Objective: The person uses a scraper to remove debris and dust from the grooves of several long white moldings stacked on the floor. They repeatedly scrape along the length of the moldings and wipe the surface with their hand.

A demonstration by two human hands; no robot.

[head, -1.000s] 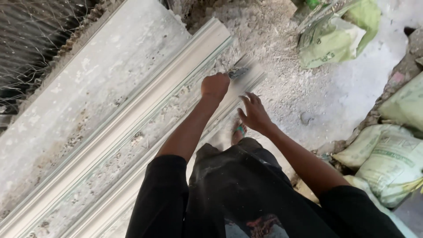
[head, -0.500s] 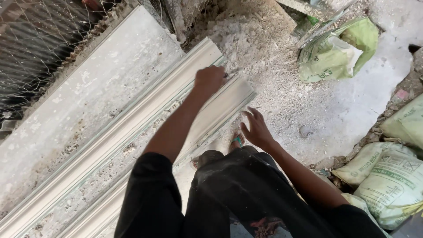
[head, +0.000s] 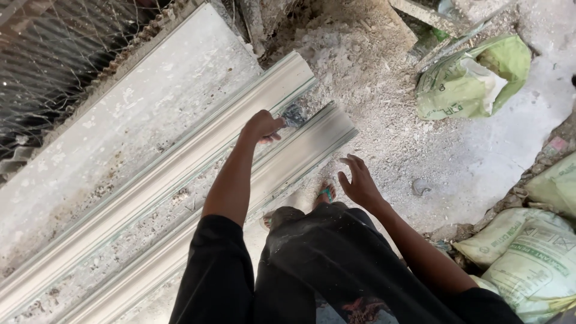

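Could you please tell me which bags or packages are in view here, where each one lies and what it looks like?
Green sack: upper right on the dusty floor, crumpled, pale green with a white fold.
Pale sacks: lower right, stacked, whitish-green with dark print, bulging.
Another sack: right edge, pale green, only partly in view.

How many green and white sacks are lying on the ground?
3 that show. One crumpled green and white sack lies at top right on the dusty ground. One pale green sack sits at the right edge. One white woven sack lies bottom right. More may be hidden outside the view.
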